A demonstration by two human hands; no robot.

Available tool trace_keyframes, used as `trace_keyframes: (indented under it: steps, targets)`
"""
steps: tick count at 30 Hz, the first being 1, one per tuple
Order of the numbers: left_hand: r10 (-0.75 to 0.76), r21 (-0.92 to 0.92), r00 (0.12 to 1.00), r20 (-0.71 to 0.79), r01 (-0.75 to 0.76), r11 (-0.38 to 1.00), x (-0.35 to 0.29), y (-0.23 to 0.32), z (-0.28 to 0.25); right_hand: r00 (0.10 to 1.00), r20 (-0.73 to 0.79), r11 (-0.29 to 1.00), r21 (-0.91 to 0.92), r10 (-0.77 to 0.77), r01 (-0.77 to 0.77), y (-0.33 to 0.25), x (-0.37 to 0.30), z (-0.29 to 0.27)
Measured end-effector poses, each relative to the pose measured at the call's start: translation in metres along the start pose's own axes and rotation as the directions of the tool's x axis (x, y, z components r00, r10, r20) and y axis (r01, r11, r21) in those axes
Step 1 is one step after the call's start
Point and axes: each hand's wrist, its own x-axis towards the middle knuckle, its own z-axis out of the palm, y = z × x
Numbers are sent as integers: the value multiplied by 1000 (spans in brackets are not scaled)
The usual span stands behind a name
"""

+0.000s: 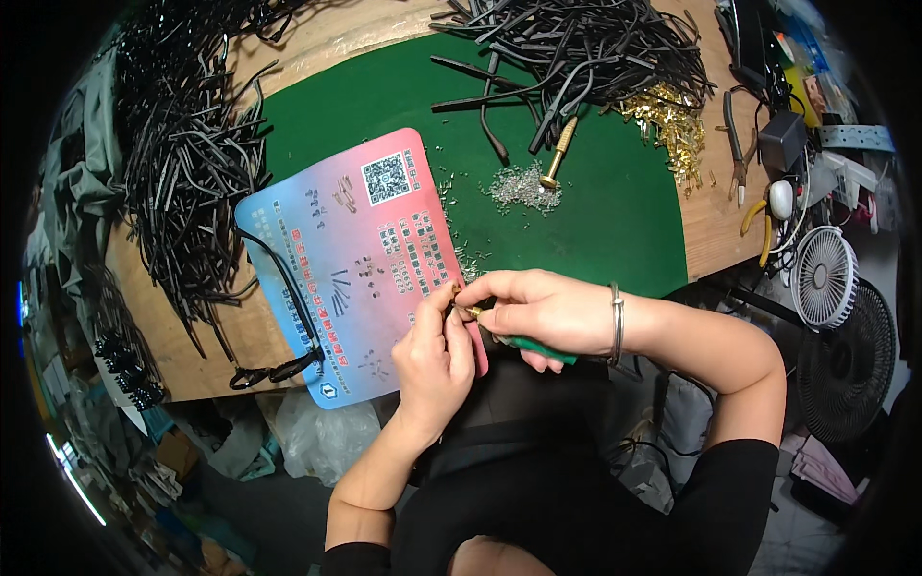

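Close together at the near edge of a pink-and-blue printed mat (pixel 317 230), my two hands meet. Thumb and fingers of my left hand (pixel 434 357) are closed in a pinch on a tiny gold-coloured metal piece (pixel 455 289); its exact shape is mostly covered. My right hand (pixel 540 317) wraps round a screwdriver with a green handle (pixel 540 349) and a brass-coloured front end, which points at the piece in my left fingers. On the mat's left side lies a pair of black glasses (pixel 279 372), one temple stretched along the mat.
Black glasses temples are heaped at the left (pixel 192 182) and the far side (pixel 595 48). Beside a brass-coloured tool (pixel 560 154) sits a pile of tiny screws (pixel 523 189). Gold hinge pieces (pixel 672 125), pliers (pixel 738 144) and a white fan (pixel 824 276) are on the right.
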Motion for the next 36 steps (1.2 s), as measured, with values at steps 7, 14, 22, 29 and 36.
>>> trace_keyframes:
  steps: [7,14,22,29,36]
  targets:
    - [-19,-9,1000,18,19,1000,2,0,-1,1000,-14,1000,-16,5,-6,-4,4,0]
    - [2,-6,1000,23,-2,1000,2,-1,-1,999,-29,1000,-18,17,-17,-5,3,1]
    - [-18,16,1000,14,17,1000,2,1,0,941,-179,872,-455,-287,180,9,12,13]
    - [-106,-58,987,118,113,992,3,0,-7,863,-202,529,-844,-462,85,21,-1,26]
    - [22,22,1000,-1,-22,1000,8,15,1,832,-176,517,-843,-527,148,23,-32,35]
